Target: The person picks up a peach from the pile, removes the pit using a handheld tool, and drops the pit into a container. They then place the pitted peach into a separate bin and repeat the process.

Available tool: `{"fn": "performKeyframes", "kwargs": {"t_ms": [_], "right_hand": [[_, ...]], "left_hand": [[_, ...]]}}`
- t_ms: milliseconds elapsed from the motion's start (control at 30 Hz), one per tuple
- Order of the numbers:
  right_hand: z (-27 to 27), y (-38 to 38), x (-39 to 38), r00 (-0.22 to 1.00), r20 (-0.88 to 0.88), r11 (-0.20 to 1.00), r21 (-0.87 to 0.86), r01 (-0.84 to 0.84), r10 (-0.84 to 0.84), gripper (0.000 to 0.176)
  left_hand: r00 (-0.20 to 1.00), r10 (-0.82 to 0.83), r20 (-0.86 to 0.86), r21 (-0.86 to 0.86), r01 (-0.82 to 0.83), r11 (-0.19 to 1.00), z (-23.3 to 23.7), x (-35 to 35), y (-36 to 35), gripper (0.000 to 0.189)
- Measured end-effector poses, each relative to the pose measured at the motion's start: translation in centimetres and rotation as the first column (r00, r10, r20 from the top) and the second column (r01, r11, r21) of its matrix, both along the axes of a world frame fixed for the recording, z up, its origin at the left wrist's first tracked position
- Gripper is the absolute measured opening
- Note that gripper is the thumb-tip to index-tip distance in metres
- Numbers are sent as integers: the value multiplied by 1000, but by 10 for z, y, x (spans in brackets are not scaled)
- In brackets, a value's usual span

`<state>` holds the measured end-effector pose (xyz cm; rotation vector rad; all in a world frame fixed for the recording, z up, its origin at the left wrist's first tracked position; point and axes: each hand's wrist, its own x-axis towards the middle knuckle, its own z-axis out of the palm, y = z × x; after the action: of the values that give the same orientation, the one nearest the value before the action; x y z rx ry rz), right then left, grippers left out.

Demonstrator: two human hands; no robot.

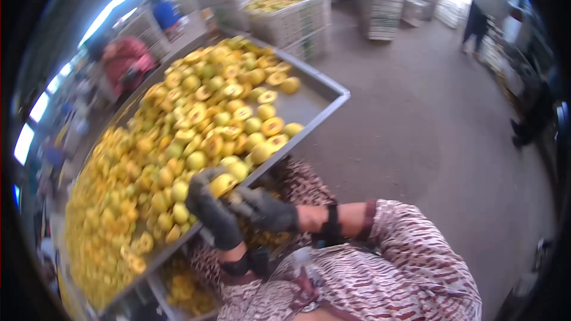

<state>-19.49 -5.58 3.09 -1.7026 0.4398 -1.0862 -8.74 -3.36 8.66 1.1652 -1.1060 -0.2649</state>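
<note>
Left hand (213,209): dark grey glove
Right hand (266,208): same, lighter fingertips
Wrist straps (331,221): black, both arms
Top (395,267): whitish, wavy maroon stripes
Sleeve cuff (370,220): plain maroon
Trousers (306,187): mottled, pinkish and dark maroon

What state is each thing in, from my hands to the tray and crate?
Left hand: gloved, gripping a fruit.
Right hand: gloved, close beside that fruit; contact unclear.
Held fruit: yellow, too blurred to tell if cut.
Tray: heaped with fruit, bare near one corner.
Tray fruit: loose, some cut open.
Crate: upright, full of fruit.
Bin below tray: holds fruit, partly hidden.
</note>
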Motion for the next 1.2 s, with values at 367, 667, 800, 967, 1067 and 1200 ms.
{"fn": "performKeyframes", "kwargs": {"t_ms": [367, 667, 800, 967, 1067, 1200], "right_hand": [[42, 43, 4, 756, 36, 534, 685, -495, 654, 30], [50, 52, 26, 719, -212, 738, 353, -575, 662, 33], [30, 52, 41, 767, -108, 749, 342, -568, 632, 33], [36, 40, 42, 616, 41, 465, 618, -634, 786, 33], [45, 48, 43, 678, -20, 585, 522, -620, 735, 34], [20, 55, 36, 813, -235, 846, 141, -514, 533, 30]], "left_hand": [[948, -76, -308, 17, 85, 996, 9, 35, 77, 38], [997, 77, 21, -68, -76, 995, 10, 49, 100, 43], [798, -163, -580, -39, 173, 984, 10, 56, 97, 47], [972, -154, -176, 29, 162, 986, 22, 65, 102, 48], [875, -226, -429, -48, 227, 973, 19, 76, 100, 51], [722, -153, -675, -105, 112, 988, -17, 130, 110, 59]]}}
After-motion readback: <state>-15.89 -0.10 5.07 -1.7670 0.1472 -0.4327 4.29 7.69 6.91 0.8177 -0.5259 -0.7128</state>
